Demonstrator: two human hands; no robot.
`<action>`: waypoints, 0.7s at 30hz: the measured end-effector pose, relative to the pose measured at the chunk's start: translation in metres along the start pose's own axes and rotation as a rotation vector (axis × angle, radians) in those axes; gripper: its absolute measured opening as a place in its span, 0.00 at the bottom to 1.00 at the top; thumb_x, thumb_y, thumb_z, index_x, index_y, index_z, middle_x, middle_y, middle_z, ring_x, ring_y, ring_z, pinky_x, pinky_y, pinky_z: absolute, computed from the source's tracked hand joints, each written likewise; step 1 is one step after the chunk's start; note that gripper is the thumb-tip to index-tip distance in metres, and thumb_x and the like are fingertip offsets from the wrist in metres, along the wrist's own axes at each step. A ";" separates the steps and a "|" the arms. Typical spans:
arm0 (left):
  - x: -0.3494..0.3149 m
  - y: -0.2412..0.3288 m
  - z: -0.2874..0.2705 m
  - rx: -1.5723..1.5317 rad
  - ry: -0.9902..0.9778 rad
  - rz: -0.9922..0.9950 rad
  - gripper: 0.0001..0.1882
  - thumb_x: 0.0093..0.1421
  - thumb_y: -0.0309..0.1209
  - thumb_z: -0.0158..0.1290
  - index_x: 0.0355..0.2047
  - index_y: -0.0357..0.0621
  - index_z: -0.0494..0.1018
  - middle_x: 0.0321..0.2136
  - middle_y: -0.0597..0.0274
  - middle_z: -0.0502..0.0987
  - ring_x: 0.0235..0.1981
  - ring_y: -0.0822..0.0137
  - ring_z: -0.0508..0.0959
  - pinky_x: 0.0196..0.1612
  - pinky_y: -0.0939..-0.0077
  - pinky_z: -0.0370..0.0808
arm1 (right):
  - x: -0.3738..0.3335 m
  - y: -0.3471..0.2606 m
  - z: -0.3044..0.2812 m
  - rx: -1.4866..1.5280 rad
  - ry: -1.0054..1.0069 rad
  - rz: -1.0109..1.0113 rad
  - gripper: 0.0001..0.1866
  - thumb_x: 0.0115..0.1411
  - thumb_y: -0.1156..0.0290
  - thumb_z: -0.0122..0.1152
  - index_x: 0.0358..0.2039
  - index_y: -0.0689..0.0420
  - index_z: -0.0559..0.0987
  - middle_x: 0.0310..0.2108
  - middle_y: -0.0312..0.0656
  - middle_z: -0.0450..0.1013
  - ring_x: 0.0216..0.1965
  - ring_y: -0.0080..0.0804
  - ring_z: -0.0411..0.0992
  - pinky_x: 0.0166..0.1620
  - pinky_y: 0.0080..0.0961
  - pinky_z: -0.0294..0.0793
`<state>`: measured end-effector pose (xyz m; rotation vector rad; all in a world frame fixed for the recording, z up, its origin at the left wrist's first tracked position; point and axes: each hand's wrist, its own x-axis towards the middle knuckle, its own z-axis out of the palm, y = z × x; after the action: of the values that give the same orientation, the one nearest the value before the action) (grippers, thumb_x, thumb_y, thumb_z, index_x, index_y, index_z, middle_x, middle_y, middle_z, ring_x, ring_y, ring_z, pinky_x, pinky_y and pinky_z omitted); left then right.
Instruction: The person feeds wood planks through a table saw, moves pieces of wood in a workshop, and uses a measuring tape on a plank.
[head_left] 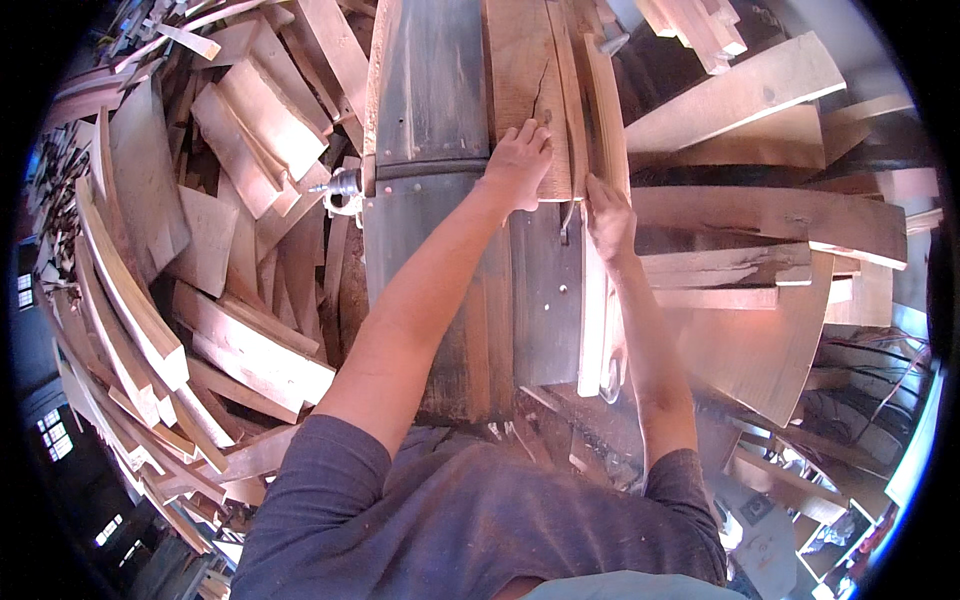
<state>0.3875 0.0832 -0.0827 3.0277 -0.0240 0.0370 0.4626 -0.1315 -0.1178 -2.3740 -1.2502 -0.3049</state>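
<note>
A wooden board (522, 70) with a long dark crack lies lengthwise on the dark, worn machine bed (435, 260). My left hand (518, 165) rests on the board's near end, fingers laid over its face and the thumb at its end edge. Along the board's right side runs a pale wooden rail (605, 120). My right hand (609, 215) is closed at this rail, beside the board's near right corner; its fingertips are partly hidden. A small metal hook (566, 224) hangs just below that corner. Both forearms reach forward over the bed.
Stacked offcuts (258, 120) crowd the left, with long curved planks (130, 270) farther out. Larger boards (770, 215) lie piled on the right. A metal fitting (343, 190) projects from the bed's left edge. Wood scraps (580, 450) lie near my body.
</note>
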 end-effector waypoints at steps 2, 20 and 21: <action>0.015 -0.012 -0.003 0.001 -0.017 -0.001 0.45 0.31 0.38 0.73 0.54 0.37 0.75 0.60 0.54 0.69 0.65 0.53 0.64 0.66 0.62 0.65 | 0.020 0.010 0.004 -0.003 -0.058 0.015 0.23 0.55 0.77 0.62 0.53 0.57 0.76 0.40 0.47 0.78 0.42 0.49 0.78 0.44 0.42 0.80; 0.091 -0.193 -0.017 -0.392 -0.246 -0.337 0.40 0.51 0.51 0.65 0.63 0.50 0.72 0.71 0.55 0.58 0.70 0.34 0.55 0.67 0.41 0.59 | 0.211 0.061 0.037 0.103 -0.418 0.118 0.31 0.59 0.73 0.64 0.64 0.39 0.73 0.35 0.51 0.79 0.37 0.49 0.80 0.43 0.43 0.80; 0.095 -0.190 -0.010 -0.389 -0.199 -0.392 0.42 0.51 0.52 0.64 0.64 0.50 0.70 0.71 0.54 0.56 0.70 0.32 0.53 0.67 0.40 0.58 | 0.214 0.060 0.040 0.101 -0.402 0.125 0.31 0.59 0.71 0.65 0.64 0.38 0.74 0.35 0.50 0.79 0.37 0.48 0.80 0.42 0.41 0.80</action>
<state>0.4860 0.2719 -0.0917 2.5836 0.4832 -0.2687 0.6332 0.0132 -0.0864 -2.4867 -1.2397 0.2834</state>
